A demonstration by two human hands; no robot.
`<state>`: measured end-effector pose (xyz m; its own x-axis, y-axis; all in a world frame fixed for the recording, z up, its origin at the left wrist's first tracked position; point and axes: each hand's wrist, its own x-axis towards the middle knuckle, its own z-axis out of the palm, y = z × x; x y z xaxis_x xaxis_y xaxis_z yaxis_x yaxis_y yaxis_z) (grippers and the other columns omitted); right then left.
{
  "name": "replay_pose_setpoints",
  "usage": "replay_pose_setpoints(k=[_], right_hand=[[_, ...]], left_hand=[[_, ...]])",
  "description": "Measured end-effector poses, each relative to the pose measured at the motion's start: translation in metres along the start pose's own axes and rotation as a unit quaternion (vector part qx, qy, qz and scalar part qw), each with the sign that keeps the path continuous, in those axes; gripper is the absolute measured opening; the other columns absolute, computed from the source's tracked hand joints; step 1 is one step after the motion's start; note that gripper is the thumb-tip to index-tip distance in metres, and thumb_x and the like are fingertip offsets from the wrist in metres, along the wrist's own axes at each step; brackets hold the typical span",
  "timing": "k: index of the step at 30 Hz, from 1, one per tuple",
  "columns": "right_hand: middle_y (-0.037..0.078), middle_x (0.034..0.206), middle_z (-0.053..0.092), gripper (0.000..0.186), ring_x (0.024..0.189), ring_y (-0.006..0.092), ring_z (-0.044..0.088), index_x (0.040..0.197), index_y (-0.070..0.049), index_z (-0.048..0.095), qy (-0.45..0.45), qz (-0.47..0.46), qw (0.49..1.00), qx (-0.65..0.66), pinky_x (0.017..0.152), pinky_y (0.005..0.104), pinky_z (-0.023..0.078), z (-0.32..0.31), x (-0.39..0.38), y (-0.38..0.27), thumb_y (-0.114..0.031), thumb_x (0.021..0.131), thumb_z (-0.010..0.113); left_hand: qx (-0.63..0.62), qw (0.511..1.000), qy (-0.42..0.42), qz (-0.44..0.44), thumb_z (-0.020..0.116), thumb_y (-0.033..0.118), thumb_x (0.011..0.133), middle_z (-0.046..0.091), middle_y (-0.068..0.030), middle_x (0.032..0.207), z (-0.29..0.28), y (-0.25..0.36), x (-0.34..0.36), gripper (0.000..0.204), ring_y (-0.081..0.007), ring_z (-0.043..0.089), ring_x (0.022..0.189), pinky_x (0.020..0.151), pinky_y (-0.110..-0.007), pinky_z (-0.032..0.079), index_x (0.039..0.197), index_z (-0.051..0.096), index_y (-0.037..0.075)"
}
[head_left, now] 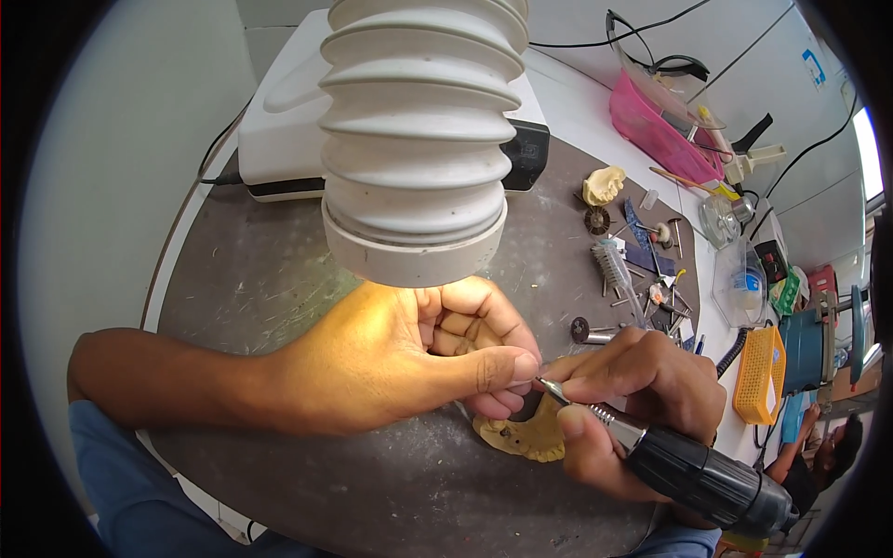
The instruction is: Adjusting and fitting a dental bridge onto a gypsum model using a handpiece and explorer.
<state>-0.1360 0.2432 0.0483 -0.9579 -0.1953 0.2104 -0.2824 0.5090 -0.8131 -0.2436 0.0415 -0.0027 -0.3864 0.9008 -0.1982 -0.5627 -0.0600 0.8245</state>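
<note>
Cast (523, 441), cream and toothed, lies partly hidden; the left hand (423, 358) pinches a piece (539, 374) too small to identify, the right hand (644, 383) grips a ridged, black-and-metal handpiece (690, 465).

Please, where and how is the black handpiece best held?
Hold the black handpiece probably pen-like by its slim metal neck, from the right, as the right hand does: the rear body is thicker, and the narrow tip points toward the left hand.
</note>
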Motion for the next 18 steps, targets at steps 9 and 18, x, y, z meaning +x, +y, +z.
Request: replay_pose_setpoints(k=[9, 18], right_hand=[[0.017, 0.087, 0.072, 0.022, 0.081, 0.0270, 0.075, 0.093, 0.000, 0.062, -0.004, 0.005, 1.000, -0.011, 0.071, 0.0324, 0.059, -0.0025, 0.0008, -0.0024, -0.001, 0.078, 0.078], [0.017, 0.081, 0.067, 0.018, 0.083, 0.0262, 0.073, 0.092, 0.000, 0.057, -0.030, -0.005, 0.999, -0.030, 0.073, 0.0333, 0.057, -0.0020, 0.0008, -0.0029, -0.001, 0.082, 0.071]], left_hand=[[0.004, 1.000, -0.008, 0.000, 0.063, 0.012, 0.098, 0.068, -0.0113, 0.096, -0.0009, 0.0003, 0.0017, 0.017, -0.0153, 0.069, 0.090, 0.084, -0.030, 0.060, 0.105, 0.062, -0.003], [-0.003, 1.000, -0.004, -0.012, 0.063, 0.011, 0.098, 0.068, -0.0113, 0.097, -0.0005, 0.0012, 0.0013, 0.016, -0.0149, 0.069, 0.091, 0.085, -0.029, 0.060, 0.105, 0.062, -0.003]])
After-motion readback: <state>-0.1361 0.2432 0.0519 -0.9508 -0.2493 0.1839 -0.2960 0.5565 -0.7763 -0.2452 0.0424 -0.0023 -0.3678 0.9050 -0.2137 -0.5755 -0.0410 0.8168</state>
